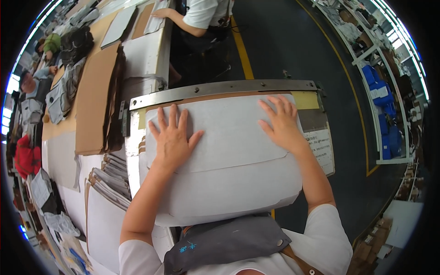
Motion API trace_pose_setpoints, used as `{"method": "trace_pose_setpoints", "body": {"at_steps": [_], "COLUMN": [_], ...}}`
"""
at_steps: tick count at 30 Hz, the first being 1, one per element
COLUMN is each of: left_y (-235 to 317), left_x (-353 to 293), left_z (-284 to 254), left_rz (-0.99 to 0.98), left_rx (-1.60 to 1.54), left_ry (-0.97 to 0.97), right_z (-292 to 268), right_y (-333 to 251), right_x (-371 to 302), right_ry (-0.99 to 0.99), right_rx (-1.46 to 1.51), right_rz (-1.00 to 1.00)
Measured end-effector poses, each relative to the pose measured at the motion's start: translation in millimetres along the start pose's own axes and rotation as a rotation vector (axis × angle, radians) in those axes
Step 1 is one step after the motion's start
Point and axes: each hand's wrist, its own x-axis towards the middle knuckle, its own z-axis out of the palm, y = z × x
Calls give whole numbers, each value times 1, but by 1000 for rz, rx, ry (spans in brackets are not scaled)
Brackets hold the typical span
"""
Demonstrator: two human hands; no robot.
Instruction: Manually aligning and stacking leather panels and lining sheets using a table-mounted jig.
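Observation:
A large pale grey sheet with rounded corners lies in front of me on a worktable. Its near edge overlaps another pale piece, which bends down toward my body. Flat on the sheet's left part rests my left hand, fingers spread and pointing away from me. At the far right corner my right hand presses down with its fingers apart. Neither hand grips anything. Just past the sheet's far edge runs a bolted metal bar, with a thin brown strip showing between them.
To the left stand a stack of brown cardboard sheets and a pile of pale panels. A co-worker's arm reaches over the table at the far side. Shelving with blue bins lines the right, beyond a dark floor with yellow lines.

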Motion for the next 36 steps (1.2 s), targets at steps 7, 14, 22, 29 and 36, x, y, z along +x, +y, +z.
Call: {"method": "trace_pose_setpoints", "body": {"at_steps": [7, 14, 22, 29, 36], "left_y": [1, -1, -6, -6, -42], "left_x": [0, -1, 8, 23, 9], "left_z": [1, 5, 2, -5, -4], "left_rz": [16, 40, 178, 386, 85], "left_rx": [-25, -8, -82, -98, 44], "left_ry": [10, 86, 83, 1, 178], "right_z": [1, -2, -11, -8, 4], "right_y": [2, 0, 0, 7, 40], "right_x": [-3, -2, 6, 12, 4], "right_ry": [15, 9, -7, 24, 201], "right_rx": [6, 25, 34, 95, 139], "right_rz": [-17, -9, -48, -158, 72]}}
